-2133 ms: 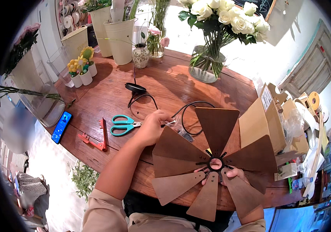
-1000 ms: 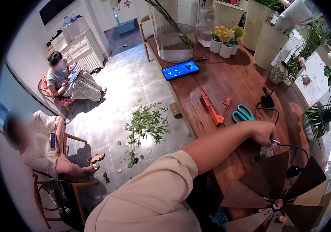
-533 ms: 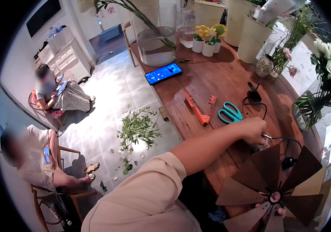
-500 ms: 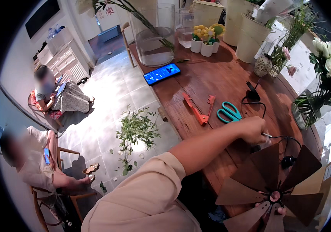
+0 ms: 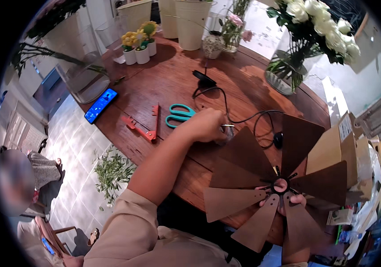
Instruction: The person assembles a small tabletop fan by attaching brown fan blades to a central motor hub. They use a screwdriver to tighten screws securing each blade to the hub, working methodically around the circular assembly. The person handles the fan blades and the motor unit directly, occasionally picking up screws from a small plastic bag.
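Note:
My left hand [image 5: 208, 125] is closed over the table beside the teal-handled scissors [image 5: 180, 115]. A short silvery end and something clear poke out of its far side; the rest of what it holds is hidden in the fingers. At the lower right, my right hand [image 5: 298, 200] grips a brown fan wheel [image 5: 236, 205] from behind, fingertips showing around its black hub. The wheel's several broad blades spread over the table's near edge and hide most of that hand. Left of the scissors lies an open red stripping tool [image 5: 148, 133].
Past my left hand, a black cable [image 5: 244, 120] curls across the wooden table [image 5: 154, 80]. A phone [image 5: 101, 105] and a glass vase [image 5: 88, 89] stand at the left edge. White roses [image 5: 319, 22] rise at the right, above a cardboard box [image 5: 326, 151]. Cut greenery [image 5: 112, 171] lies on the floor.
My view has swung to the right, so the table things appear further left. The fan wheel has come up higher in view. My left hand stays closed near the scissors.

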A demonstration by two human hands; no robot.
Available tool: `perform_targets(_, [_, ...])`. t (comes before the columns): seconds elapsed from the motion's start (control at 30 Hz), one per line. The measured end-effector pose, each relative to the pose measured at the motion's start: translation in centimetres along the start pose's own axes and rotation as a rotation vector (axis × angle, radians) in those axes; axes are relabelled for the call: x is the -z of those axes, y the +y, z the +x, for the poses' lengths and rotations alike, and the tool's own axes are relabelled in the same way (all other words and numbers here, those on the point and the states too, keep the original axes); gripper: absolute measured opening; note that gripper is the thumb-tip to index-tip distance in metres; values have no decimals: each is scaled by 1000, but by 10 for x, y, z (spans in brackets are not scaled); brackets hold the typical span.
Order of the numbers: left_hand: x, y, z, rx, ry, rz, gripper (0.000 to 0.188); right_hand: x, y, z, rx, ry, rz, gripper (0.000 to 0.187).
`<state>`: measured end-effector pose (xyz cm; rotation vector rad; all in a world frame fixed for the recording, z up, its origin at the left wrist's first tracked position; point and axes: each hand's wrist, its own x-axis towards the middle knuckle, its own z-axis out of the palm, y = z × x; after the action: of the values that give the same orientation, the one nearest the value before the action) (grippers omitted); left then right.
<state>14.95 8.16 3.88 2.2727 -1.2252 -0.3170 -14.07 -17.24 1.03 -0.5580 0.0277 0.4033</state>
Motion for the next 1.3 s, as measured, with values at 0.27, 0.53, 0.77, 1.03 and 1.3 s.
perform_targets(0.27, [-4,-16,3,34,153,76,17,2,-1,0,-19,-10,-85,68])
perform_targets(0.53, [19,8,-5,169,5,62,23,0,-3,0,-24,39,-67,51])
perform_targets(0.77, [4,-15,-2,92,91,145,23,3,-3,-1,-57,9,-81,61])
perform_targets(1.03, [-3,-9,-1,148,147,171,17,0,-2,-1,-66,-17,-57,48])
perform_targets(1.3, [7,-21,-5,147,197,149,14,1,-5,2,-65,20,-79,52])
